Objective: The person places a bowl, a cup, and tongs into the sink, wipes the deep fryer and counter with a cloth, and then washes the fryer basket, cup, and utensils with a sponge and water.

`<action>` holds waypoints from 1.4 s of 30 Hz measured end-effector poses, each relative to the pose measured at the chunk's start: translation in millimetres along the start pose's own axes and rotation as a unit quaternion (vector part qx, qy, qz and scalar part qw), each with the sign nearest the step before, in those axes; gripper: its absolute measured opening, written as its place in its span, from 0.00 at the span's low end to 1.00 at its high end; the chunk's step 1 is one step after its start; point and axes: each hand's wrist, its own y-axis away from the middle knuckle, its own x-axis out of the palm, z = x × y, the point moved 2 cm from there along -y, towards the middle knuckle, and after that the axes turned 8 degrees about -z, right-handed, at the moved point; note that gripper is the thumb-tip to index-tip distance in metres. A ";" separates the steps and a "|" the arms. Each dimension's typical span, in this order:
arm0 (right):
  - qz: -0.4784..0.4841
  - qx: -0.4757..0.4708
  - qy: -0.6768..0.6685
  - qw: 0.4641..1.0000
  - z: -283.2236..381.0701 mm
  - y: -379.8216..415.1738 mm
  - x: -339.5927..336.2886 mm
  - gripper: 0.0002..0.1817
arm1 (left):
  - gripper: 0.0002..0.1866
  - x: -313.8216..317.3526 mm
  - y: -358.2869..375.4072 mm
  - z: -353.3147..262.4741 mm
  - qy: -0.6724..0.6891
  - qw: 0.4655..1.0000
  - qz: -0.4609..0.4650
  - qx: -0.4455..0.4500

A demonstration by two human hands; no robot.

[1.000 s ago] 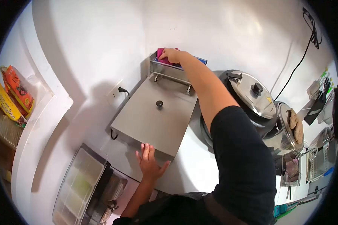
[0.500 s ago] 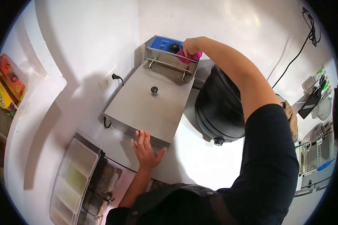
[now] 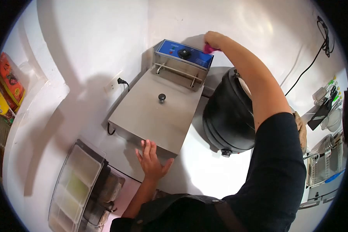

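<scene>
Pinching a pink cloth in my right hand, I am pressing it against the far right corner of the fryer's blue control panel, fingers closed around the bunched fabric. My left hand is lying flat and open, palm down, against the near edge of the stainless fryer, bracing it on the white counter. I am reaching well over the steel lid with its small black knob, and the black pot is sitting just beside the fryer on my right. As I judge it, wiping is going on at the back of the unit; nothing tells me how clean the lid, front and sides are, so I am treating them as possibly left. A tray of lidded containers is standing near my left wrist.
</scene>
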 end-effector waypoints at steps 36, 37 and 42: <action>-0.137 0.031 -0.113 0.984 91.8 -78.8 -3.6 0.18 | 0.42 3.1 4.7 7.4 -0.024 0.999 0.002 0.028; -0.120 -0.046 -0.088 0.988 99.8 -78.8 -2.3 0.17 | 0.42 1.7 4.3 6.2 -0.021 1.000 0.005 0.022; 0.047 -0.292 -0.115 0.948 105.0 -58.2 -11.4 0.11 | 0.42 3.8 5.1 4.0 -0.009 1.000 -0.002 0.007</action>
